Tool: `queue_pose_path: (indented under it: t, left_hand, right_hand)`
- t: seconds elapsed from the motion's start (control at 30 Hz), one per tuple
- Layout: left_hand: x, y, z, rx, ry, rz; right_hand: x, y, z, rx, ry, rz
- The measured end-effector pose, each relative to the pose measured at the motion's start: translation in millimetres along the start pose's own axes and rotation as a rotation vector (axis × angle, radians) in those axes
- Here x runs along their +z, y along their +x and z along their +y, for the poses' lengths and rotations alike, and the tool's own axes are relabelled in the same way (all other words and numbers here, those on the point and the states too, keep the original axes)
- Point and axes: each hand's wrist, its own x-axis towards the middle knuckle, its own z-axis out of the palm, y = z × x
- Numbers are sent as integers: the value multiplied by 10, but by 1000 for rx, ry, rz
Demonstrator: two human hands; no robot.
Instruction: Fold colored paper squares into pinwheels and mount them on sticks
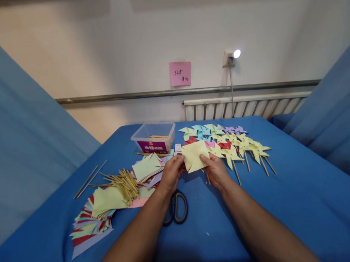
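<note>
A pale yellow paper square with slits cut in from its corners is held up above the table. My left hand grips its left edge, and my right hand pinches the lower right edge between thumb and fingers. Below my left wrist lies a pair of scissors with black handles; the blades are hidden under my arm. Just behind the paper, finished paper pinwheels on sticks are spread out in yellow, red, blue, green and purple.
On the left are a bundle of thin wooden sticks, a stack of cut paper and a fanned pile of coloured sheets. Two loose sticks lie further left. A clear plastic box stands at the back, before the radiator.
</note>
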Motion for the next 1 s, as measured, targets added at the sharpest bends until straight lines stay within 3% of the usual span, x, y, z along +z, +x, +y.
queue_pose_path:
  t: [0.3,0.53,0.7,1.0]
  left_hand:
    - [-36,39,-7,128,233,48]
    - [20,-45,62,42,306,-56]
    - [46,-62,84,32,295,-67]
    - [33,-77,91,-106,258,-88]
  right_hand:
    - [21,-23,-32,-12,3,-9]
    - [20,-13,-31,-68,43,12]
    - [13,-4,-39,-88,40,8]
    - [13,-11,-50,-109,33,14]
